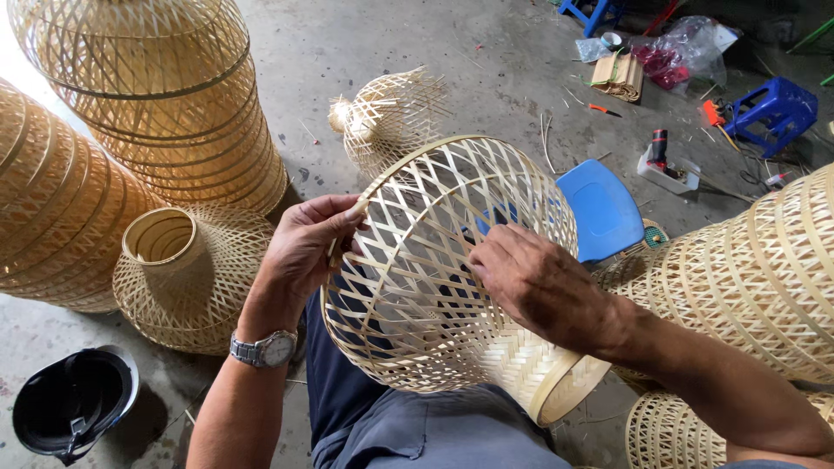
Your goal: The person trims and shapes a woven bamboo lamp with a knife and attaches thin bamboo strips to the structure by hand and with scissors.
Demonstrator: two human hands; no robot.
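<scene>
A pale open-weave bamboo lampshade (434, 287) lies on its side across my lap, wide rim pointing away from me. My left hand (304, 247) grips the rim at its left edge, thumb and fingers pinching the bamboo band. My right hand (530, 278) rests on the outside of the weave, fingertips pressed on the lattice strips near the middle. A silver wristwatch (265, 349) sits on my left wrist.
Stacked woven shades (165, 95) stand at the back left, a smaller shade (187, 278) beside them, another small one (387, 117) ahead. More shades (756, 278) crowd my right. A blue stool (599, 208), a black helmet (69, 404) and scattered tools (665, 165) lie on the concrete floor.
</scene>
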